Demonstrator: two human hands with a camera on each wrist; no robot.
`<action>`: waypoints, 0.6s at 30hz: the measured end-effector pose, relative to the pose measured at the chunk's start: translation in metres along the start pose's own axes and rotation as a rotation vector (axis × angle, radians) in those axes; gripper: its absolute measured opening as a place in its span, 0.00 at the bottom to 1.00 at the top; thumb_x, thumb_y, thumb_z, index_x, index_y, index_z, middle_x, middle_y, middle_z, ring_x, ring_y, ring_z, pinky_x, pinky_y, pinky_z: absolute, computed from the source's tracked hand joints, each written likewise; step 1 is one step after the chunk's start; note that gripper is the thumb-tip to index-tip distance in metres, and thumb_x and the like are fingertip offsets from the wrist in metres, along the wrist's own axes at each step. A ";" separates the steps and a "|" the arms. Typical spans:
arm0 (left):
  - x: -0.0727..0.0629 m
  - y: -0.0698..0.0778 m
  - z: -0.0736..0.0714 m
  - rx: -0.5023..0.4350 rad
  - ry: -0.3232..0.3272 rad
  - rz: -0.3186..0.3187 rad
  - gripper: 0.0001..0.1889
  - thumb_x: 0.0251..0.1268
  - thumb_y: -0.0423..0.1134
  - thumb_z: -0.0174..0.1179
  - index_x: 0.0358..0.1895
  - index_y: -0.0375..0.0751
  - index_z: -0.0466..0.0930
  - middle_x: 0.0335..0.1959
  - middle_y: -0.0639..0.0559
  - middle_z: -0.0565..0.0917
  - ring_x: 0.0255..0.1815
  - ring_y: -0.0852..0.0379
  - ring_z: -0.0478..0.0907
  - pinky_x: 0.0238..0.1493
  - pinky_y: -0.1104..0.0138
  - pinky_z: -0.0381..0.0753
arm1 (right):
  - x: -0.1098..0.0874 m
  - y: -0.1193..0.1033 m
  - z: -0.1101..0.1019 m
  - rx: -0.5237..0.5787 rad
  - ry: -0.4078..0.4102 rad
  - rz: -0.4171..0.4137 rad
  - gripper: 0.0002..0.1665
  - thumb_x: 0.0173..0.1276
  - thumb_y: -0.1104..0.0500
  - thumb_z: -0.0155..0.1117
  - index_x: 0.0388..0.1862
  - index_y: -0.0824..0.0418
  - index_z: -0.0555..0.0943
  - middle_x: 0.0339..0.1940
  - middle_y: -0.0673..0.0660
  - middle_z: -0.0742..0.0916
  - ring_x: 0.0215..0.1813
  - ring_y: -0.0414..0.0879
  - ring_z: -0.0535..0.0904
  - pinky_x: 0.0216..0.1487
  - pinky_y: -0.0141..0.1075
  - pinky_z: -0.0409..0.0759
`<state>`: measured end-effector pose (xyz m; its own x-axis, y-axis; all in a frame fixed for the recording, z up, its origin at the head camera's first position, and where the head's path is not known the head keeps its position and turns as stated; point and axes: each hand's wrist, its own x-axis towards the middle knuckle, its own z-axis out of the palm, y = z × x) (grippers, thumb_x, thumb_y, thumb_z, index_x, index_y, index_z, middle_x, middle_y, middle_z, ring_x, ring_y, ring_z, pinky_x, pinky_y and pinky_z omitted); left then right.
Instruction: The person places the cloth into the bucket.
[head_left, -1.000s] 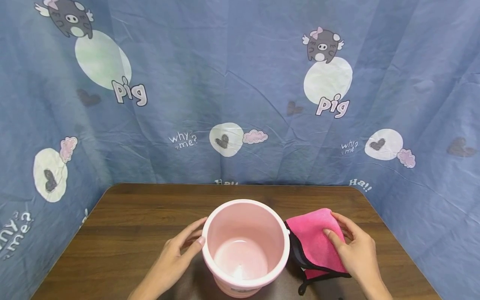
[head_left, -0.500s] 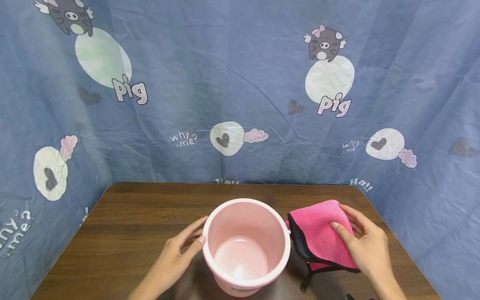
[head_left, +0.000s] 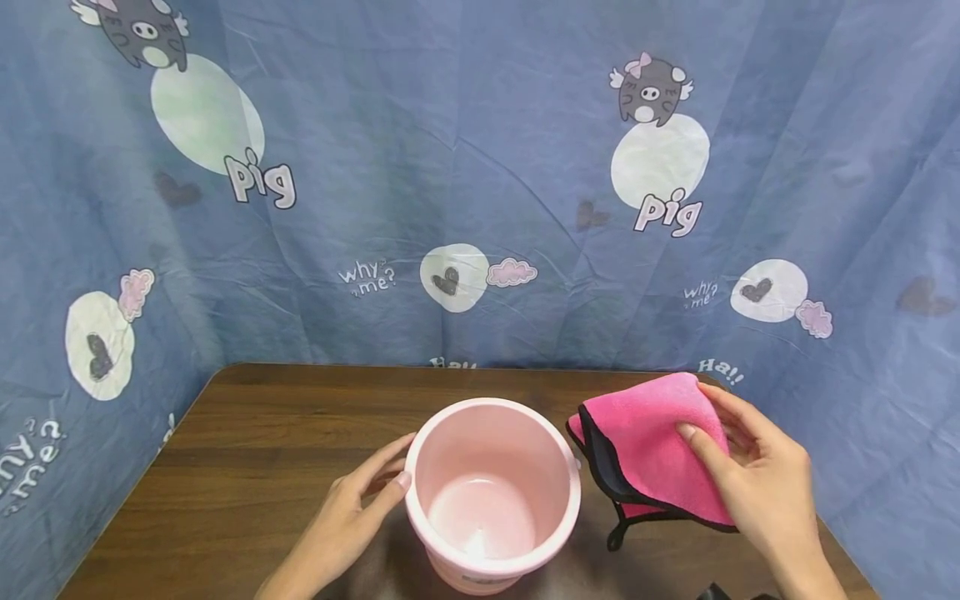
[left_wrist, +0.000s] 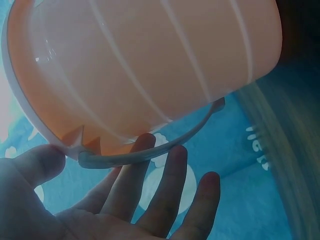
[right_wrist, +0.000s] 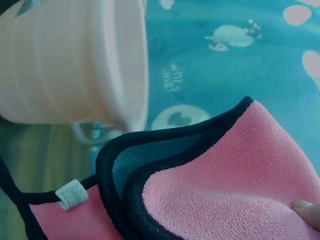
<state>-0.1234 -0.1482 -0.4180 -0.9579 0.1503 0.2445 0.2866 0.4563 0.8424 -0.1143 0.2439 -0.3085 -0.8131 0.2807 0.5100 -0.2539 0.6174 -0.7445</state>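
Observation:
A pale pink bucket (head_left: 491, 483) stands upright near the front of the table, its inside visible from above. My left hand (head_left: 352, 504) rests against its left side. In the left wrist view the thumb touches the rim (left_wrist: 35, 117) beside the handle's joint, and the spread fingers (left_wrist: 170, 187) lie at the grey-looking handle (left_wrist: 127, 159). To the bucket's right, my right hand (head_left: 761, 475) pinches a folded pink towel (head_left: 660, 437) with black edging, held up above the table. A black loop (head_left: 617, 533) hangs from its lower corner, and a white tag (right_wrist: 71, 194) shows in the right wrist view.
The brown wooden table (head_left: 262, 467) extends left of and behind the bucket. A blue curtain (head_left: 480, 183) printed with pigs and hearts surrounds it at the back and sides. A small dark object (head_left: 712, 592) peeks in at the bottom edge, too cut off to identify.
My right hand has moved up and to the right, carrying the pink towel up from beside the bucket. The left hand and the bucket have stayed in place.

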 end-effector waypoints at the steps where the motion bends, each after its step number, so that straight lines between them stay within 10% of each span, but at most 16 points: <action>1: 0.000 0.000 0.000 0.002 0.001 -0.003 0.23 0.76 0.46 0.55 0.72 0.63 0.69 0.56 0.60 0.87 0.57 0.64 0.81 0.58 0.66 0.82 | 0.001 -0.003 -0.001 0.001 0.004 -0.008 0.30 0.55 0.68 0.78 0.59 0.55 0.85 0.39 0.27 0.86 0.38 0.23 0.84 0.43 0.13 0.78; 18: -0.003 0.002 0.001 -0.017 -0.007 0.009 0.24 0.76 0.45 0.55 0.72 0.57 0.70 0.56 0.57 0.87 0.58 0.56 0.83 0.56 0.66 0.82 | 0.003 -0.062 0.012 0.147 -0.159 -0.112 0.31 0.58 0.69 0.76 0.60 0.52 0.83 0.48 0.37 0.89 0.45 0.33 0.87 0.48 0.21 0.83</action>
<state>-0.1203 -0.1470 -0.4170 -0.9552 0.1604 0.2486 0.2947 0.4400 0.8483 -0.1067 0.1976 -0.2656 -0.8447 0.0901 0.5276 -0.4114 0.5213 -0.7476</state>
